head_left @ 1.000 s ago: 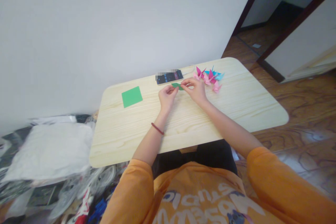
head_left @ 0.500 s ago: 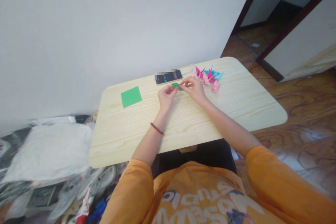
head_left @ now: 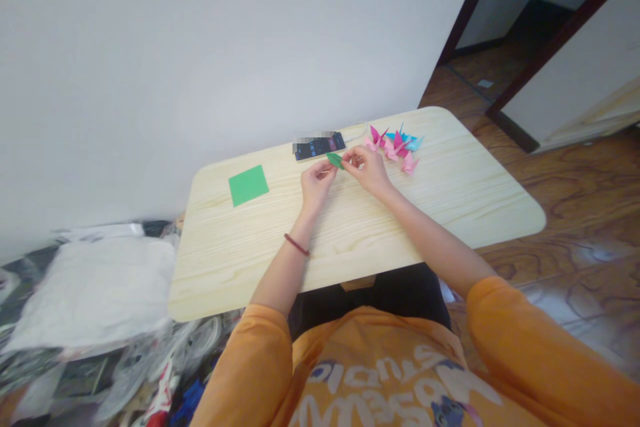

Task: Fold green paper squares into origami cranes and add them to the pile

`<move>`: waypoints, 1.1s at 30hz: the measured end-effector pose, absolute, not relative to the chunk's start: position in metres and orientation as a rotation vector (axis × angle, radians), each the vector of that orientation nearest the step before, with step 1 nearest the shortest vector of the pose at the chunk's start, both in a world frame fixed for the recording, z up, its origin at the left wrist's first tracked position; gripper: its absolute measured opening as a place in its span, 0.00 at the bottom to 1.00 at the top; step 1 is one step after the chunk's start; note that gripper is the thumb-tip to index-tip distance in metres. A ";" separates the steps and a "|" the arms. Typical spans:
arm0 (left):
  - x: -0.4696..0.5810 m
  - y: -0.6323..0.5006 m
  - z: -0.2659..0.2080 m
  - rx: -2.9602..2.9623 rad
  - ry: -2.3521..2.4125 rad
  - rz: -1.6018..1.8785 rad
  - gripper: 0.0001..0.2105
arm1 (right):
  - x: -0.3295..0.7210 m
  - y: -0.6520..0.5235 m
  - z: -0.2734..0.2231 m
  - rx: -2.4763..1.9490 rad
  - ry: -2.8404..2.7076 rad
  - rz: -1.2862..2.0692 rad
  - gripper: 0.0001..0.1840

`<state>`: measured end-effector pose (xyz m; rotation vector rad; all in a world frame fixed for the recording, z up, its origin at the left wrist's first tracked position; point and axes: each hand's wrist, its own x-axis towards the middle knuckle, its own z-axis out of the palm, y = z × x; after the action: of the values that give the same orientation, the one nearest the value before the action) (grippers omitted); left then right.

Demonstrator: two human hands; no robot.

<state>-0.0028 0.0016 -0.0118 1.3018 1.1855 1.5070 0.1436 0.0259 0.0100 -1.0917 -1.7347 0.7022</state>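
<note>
A small folded piece of green origami paper (head_left: 335, 160) is held between my two hands, over the table's middle. My left hand (head_left: 317, 181) pinches its lower left side with thumb and fingers. From the right, the fingertips of my right hand (head_left: 366, 168) grip its other end. The fingers cover part of the folds. Just behind the folded paper lies a phone (head_left: 320, 146) with its screen lit. Right of my right hand stand several pink origami cranes (head_left: 409, 163) and a blue origami crane (head_left: 413, 141), bunched together.
A flat green paper square (head_left: 249, 185) lies on the left of the pale wooden table (head_left: 370, 233). A white cable (head_left: 357, 138) runs from the phone. The wall (head_left: 240, 47) borders the table's back. Left of the table is a white bag (head_left: 100, 287) among clutter.
The green folded paper has turned a little and now stands more upright and visible between my fingertips. Both hands stay nearly in place, still gripping it. The view has shifted slightly.
</note>
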 end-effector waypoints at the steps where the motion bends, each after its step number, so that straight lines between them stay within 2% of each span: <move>1: -0.003 0.001 -0.012 1.315 1.204 1.501 0.09 | 0.143 0.026 0.009 -1.087 -1.734 0.698 0.01; 33: -0.005 0.001 -0.012 1.384 1.188 1.485 0.09 | 0.143 0.030 0.006 -1.052 -1.686 0.725 0.07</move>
<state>-0.0050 0.0007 -0.0123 1.3845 1.1884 1.4846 0.1434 0.0304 0.0064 -1.0521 -1.6863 0.7253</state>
